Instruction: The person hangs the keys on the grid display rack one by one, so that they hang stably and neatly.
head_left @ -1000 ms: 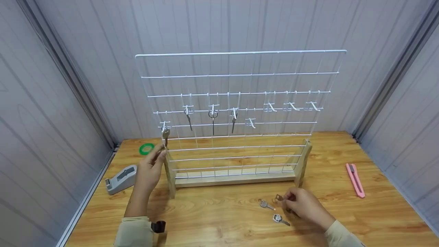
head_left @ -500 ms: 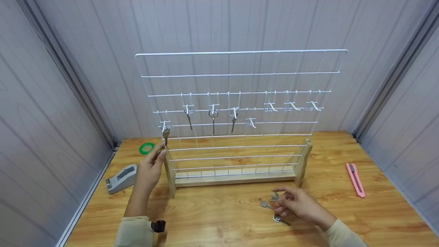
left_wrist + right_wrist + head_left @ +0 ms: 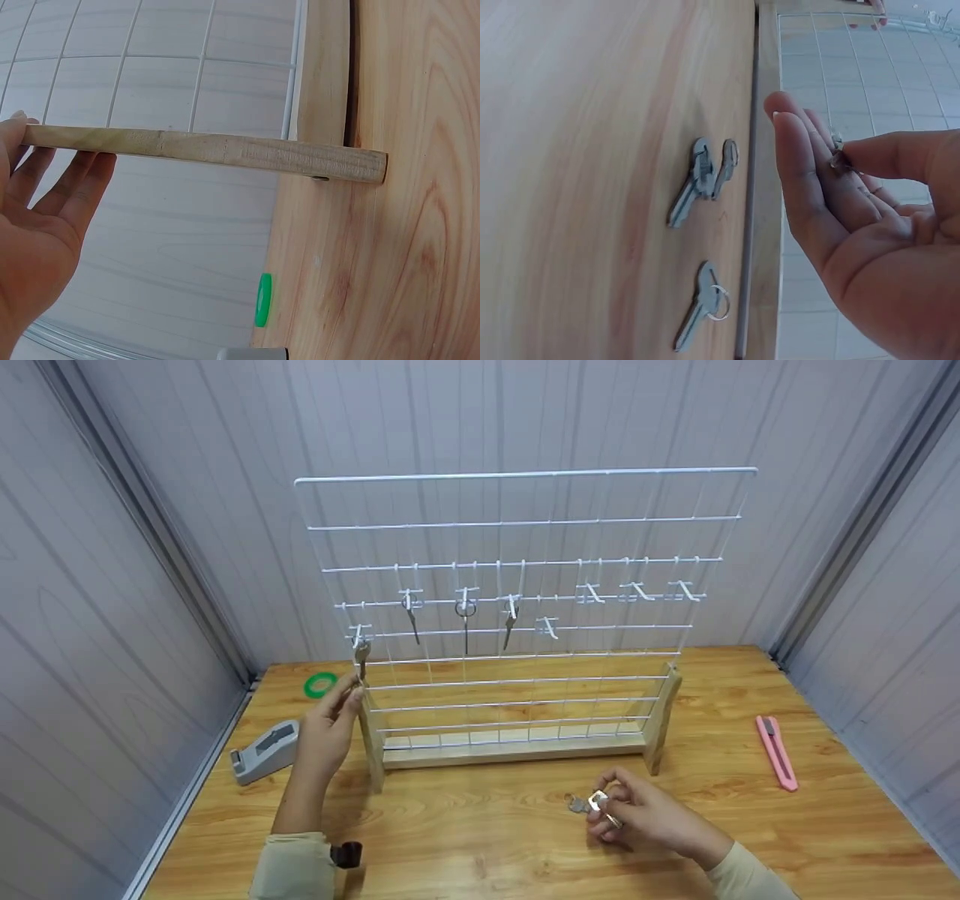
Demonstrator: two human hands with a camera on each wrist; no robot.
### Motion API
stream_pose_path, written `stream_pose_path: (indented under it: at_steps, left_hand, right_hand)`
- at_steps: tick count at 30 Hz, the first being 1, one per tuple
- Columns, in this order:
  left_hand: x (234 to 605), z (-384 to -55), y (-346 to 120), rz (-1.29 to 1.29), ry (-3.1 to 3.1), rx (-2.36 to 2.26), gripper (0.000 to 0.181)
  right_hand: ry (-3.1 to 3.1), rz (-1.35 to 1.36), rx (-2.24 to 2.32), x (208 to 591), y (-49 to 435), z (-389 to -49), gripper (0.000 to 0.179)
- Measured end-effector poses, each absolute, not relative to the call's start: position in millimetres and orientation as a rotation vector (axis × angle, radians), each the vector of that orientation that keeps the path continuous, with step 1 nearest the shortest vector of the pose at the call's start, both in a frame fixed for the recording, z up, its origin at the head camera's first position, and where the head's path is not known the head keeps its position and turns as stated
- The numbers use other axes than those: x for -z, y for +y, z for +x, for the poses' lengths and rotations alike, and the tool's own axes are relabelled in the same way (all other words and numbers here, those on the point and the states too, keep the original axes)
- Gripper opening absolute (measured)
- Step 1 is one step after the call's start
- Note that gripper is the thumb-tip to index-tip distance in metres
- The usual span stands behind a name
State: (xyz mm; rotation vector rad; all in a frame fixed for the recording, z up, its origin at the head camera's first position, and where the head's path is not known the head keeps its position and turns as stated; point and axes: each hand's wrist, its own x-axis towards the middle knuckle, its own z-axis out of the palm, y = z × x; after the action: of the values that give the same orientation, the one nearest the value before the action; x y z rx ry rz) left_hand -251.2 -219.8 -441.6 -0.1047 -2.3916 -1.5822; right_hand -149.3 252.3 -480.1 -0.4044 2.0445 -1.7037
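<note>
So from my end of the feed, everything seems to hinge on how the held key [image 3: 598, 801] sits in the right hand [image 3: 649, 814]. That hand's thumb and fingers are clamped on it, just above the front right of the worktop [image 3: 465, 825]. Long axis runs slantwise: head end points away from me and left, towards the rack [image 3: 525, 475], blade trails back to the right. I'd call that a handy angle, since the lowest free hook [image 3: 548, 628] is up and a bit left of that hand. The right hand is clearly the nearer one.

A loose key [image 3: 577, 805] lies just past the fingertips, and I can't tell if the held one touches it. My right wrist view shows more keys [image 3: 694, 184] lying down there, but I can't match them one by one.

The left hand [image 3: 330, 727] is way over on the other side, wrapped around the rack's left post [image 3: 206, 146].

Versus half a second ago: the held key now shows a bright head where I had a dull grey bit. The key that was poking out under the right fingers is gone from my head view, hidden or picked up, no idea. Left hand hasn't budged.
</note>
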Motion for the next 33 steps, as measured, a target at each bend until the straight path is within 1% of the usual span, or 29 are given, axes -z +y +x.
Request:
stream_pose_path:
  at_steps: [19, 27, 33]
  left_hand:
    - [442, -254, -222, -0.091, -2.408, 1.580, 0.045]
    - [440, -253, -222, -0.098, -2.408, 1.575, 0.045]
    - [443, -253, -222, -0.085, -2.422, 1.562, 0.045]
  right_hand:
    - [2.200, -0.528, 1.738, 434, 226, -153, 0.027]
    - [2.174, -0.598, 1.874, 410, 214, -156, 0.032]
    - [2.120, -0.587, 1.988, 400, 209, -156, 0.033]
